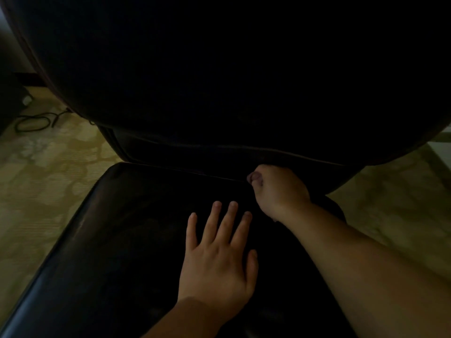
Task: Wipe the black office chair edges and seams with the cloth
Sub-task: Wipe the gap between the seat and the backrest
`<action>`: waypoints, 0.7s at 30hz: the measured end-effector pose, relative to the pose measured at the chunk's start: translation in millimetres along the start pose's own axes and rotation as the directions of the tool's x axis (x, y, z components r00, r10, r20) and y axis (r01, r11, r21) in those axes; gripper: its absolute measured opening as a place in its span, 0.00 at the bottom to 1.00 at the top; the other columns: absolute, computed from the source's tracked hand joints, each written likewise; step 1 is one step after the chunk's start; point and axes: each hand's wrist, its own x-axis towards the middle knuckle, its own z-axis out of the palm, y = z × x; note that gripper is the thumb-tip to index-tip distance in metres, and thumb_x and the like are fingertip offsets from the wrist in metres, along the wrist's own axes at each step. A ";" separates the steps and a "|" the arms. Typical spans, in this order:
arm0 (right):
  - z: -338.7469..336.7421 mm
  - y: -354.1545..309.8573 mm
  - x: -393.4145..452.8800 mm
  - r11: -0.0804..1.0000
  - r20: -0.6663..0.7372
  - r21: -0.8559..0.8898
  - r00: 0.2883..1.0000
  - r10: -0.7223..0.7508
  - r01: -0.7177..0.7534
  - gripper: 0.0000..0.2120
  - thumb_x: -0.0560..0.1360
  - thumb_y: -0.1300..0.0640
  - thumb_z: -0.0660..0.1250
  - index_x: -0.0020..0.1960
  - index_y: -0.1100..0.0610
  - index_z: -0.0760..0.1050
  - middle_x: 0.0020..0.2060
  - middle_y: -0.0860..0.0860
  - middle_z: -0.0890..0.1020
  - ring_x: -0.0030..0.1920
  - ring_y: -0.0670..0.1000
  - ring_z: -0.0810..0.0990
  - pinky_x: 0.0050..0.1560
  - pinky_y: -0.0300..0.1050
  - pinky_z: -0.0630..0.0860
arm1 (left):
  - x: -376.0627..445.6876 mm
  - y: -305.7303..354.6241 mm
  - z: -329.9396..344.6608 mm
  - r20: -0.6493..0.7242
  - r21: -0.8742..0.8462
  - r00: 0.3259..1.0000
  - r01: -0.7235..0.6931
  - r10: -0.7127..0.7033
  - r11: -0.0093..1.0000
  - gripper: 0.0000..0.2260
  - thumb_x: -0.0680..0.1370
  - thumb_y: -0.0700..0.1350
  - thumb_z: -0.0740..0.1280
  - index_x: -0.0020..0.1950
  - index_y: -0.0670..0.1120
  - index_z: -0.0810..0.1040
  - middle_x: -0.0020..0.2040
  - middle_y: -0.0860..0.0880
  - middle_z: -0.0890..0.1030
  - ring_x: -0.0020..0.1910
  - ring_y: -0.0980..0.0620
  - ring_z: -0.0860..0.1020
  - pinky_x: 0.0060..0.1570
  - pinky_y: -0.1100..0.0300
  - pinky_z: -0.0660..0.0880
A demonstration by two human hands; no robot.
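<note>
I can read no brand, label or writing anywhere. The black office chair point(122, 240) fills my view, its seat smooth and glossy like leather, with rounded corners and a piped seam along the back edge. My left hand point(217, 264) lies flat on the seat, fingers spread wide. My right hand point(278, 191) is curled into a fist at that seam, under the backrest point(219, 69); I cannot tell whether it grips the cloth. Left of the chair, a dark cable point(34, 121) loops on pale patterned carpet point(48, 179).
</note>
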 end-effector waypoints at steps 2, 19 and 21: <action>-7.2 6.3 2.2 0.992 0.052 0.123 0.998 -0.028 0.022 0.13 0.83 0.52 0.56 0.51 0.46 0.80 0.42 0.48 0.83 0.28 0.51 0.81 0.25 0.40 0.75 | -0.3 0.4 0.0 -0.005 0.002 1.000 0.003 -0.003 1.000 0.27 0.79 0.61 0.57 0.77 0.54 0.68 0.78 0.50 0.66 0.79 0.45 0.60 0.72 0.38 0.52; 6.3 -3.5 1.1 1.000 0.011 0.012 1.000 0.023 -0.023 0.12 0.83 0.50 0.56 0.55 0.43 0.78 0.51 0.46 0.82 0.48 0.51 0.83 0.46 0.44 0.80 | 1.8 -2.8 5.1 -0.037 0.042 0.999 -0.013 0.015 0.999 0.28 0.77 0.62 0.59 0.75 0.53 0.71 0.77 0.49 0.67 0.77 0.44 0.63 0.69 0.37 0.55; 1.1 -2.6 2.8 0.994 0.060 0.098 0.998 0.036 -0.042 0.12 0.83 0.51 0.57 0.50 0.42 0.78 0.45 0.45 0.82 0.41 0.50 0.83 0.41 0.44 0.81 | 2.1 -2.7 5.5 -0.043 0.044 0.999 -0.012 0.014 0.999 0.28 0.77 0.62 0.59 0.75 0.54 0.71 0.77 0.49 0.67 0.77 0.44 0.63 0.69 0.37 0.55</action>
